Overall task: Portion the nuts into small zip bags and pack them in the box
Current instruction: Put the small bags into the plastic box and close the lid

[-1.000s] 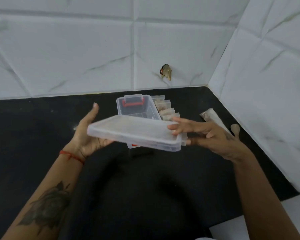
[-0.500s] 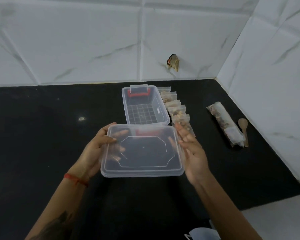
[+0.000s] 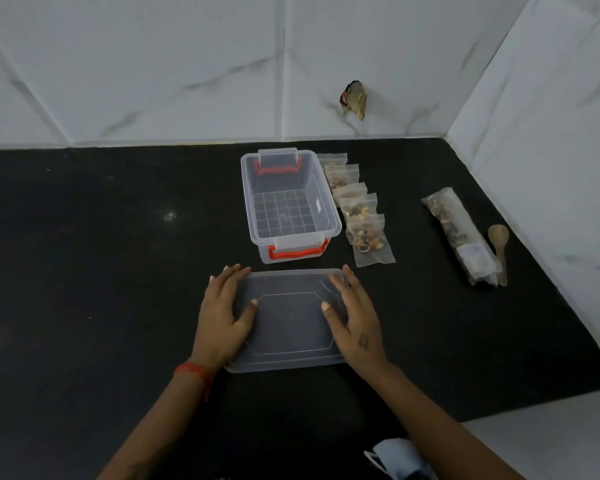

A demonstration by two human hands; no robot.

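Lowered from mid-air, lid (image 3: 288,320) now lies flat on the counter (image 3: 84,271), near the open box (image 3: 288,206). Left hand (image 3: 222,317) and right hand (image 3: 354,317) rest on it, fingers extended. Filled zip bags (image 3: 361,216), right of the box: light, limp, slippery; pinch at the seal strip.

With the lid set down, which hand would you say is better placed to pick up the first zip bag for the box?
Probably the right hand: the zip bags lie right of the open box, on its side. The left hand would have to cross the lid.
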